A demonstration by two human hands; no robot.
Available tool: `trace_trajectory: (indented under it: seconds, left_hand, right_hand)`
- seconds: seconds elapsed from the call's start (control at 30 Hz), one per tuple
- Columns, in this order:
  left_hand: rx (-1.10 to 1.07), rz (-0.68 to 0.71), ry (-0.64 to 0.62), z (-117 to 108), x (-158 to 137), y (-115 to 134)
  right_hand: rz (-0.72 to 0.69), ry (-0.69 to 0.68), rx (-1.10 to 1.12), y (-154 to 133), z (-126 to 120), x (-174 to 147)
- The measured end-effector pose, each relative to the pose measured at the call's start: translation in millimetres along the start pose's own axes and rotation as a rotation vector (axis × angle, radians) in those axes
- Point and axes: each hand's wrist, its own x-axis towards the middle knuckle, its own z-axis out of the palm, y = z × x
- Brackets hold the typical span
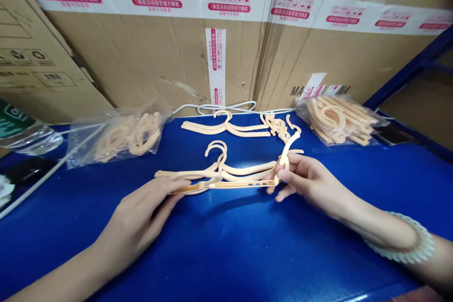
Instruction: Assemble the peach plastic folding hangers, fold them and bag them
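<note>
Between my two hands, above the blue table, is a cream plastic clothes hanger [240,184] seen edge-on. My left hand [146,212] pinches its left end between thumb and fingers. At its right end, my right hand [300,174] grips the base of a cream hook piece [290,142] that points up and right. Just behind the held piece lie cream hangers [247,170] with curved hooks, partly hidden by it. Farther back, more hangers [208,128] lie in a row beside a small heap of cream hook pieces [278,126].
Clear plastic bags of cream parts sit at the left [127,137] and right [339,118]. A water bottle [26,127] and a dark object [30,170] lie far left. A white cable [42,181] crosses the blue table [219,255]. Taped cardboard boxes [152,52] stand behind.
</note>
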Motion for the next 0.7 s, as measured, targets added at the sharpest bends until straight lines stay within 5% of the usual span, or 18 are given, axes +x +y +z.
trace_trajectory:
  seconds: [0.33,0.47,0.7]
  left_hand:
    - [0.005,-0.009,-0.009,1.1,-1.3,3.0]
    - [-0.025,-0.047,0.011,1.0,-0.5,3.5]
    - [-0.145,-0.043,-0.017,-5.9,7.7,8.8]
  right_hand:
    - [-0.244,0.214,-0.131,0.9,8.2,-4.2]
    - [-0.275,0.190,-0.112,-2.3,6.1,-3.0]
    - [-0.288,0.204,0.024,-25.0,-26.8,1.1]
